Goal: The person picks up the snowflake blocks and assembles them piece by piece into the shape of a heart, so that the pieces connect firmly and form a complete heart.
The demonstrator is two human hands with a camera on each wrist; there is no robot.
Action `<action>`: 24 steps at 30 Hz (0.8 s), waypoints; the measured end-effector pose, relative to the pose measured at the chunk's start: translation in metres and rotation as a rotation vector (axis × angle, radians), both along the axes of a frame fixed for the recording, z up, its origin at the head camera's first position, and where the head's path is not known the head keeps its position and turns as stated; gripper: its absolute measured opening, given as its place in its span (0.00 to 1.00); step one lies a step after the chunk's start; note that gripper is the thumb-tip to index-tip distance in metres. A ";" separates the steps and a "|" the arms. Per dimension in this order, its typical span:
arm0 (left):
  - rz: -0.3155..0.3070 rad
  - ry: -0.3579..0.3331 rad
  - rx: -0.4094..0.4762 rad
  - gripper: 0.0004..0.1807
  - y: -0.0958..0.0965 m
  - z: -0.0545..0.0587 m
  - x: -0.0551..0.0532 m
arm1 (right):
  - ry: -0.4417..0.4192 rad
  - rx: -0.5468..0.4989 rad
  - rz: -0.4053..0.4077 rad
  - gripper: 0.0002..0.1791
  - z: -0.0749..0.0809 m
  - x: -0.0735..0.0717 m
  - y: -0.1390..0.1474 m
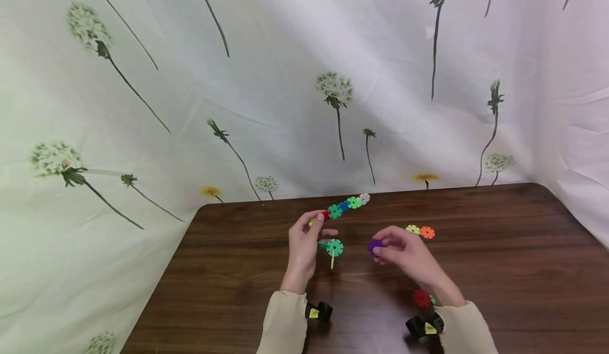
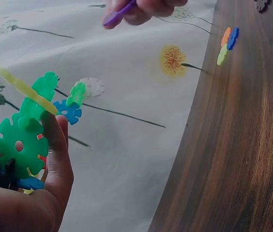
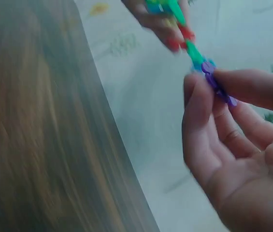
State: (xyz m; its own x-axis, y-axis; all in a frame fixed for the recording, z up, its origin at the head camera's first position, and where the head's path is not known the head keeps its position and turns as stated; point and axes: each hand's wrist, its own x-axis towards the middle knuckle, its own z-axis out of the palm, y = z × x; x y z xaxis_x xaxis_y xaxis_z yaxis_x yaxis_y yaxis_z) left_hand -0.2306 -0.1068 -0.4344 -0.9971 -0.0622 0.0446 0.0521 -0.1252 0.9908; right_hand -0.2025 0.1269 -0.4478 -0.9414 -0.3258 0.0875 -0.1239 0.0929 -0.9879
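My left hand (image 1: 302, 251) grips a chain of notched plastic discs (image 1: 335, 211) joined edge to edge. Red, teal, blue and bright green discs run up and to the right, ending in a white disc (image 1: 364, 199). Below the fingers, the same hand's cluster shows a teal disc (image 1: 335, 247) and a yellow disc (image 1: 332, 260) seen edge-on. Part of the cluster is hidden by the palm in the left wrist view. To the right, my right hand (image 1: 411, 256) pinches a purple disc (image 3: 217, 86) between thumb and fingers, apart from the chain.
Beyond the right hand, a yellow disc and an orange disc (image 1: 427, 232) lie on the brown wooden table (image 1: 228, 269), with a blue disc (image 2: 233, 38) beside them. A red disc (image 1: 421, 298) is near the right wrist. A dandelion-print cloth (image 1: 285, 105) hangs behind the table.
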 end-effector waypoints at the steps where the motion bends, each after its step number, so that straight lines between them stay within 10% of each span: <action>1: 0.001 -0.001 0.002 0.16 0.000 0.000 0.000 | 0.001 0.013 0.005 0.15 0.000 0.001 -0.004; 15: 0.051 -0.002 0.015 0.17 0.001 0.002 0.001 | -0.087 -0.088 0.166 0.18 -0.004 0.010 -0.040; 24: 0.076 0.009 0.046 0.16 0.002 0.001 0.002 | -0.129 -0.030 0.124 0.16 -0.003 0.016 -0.054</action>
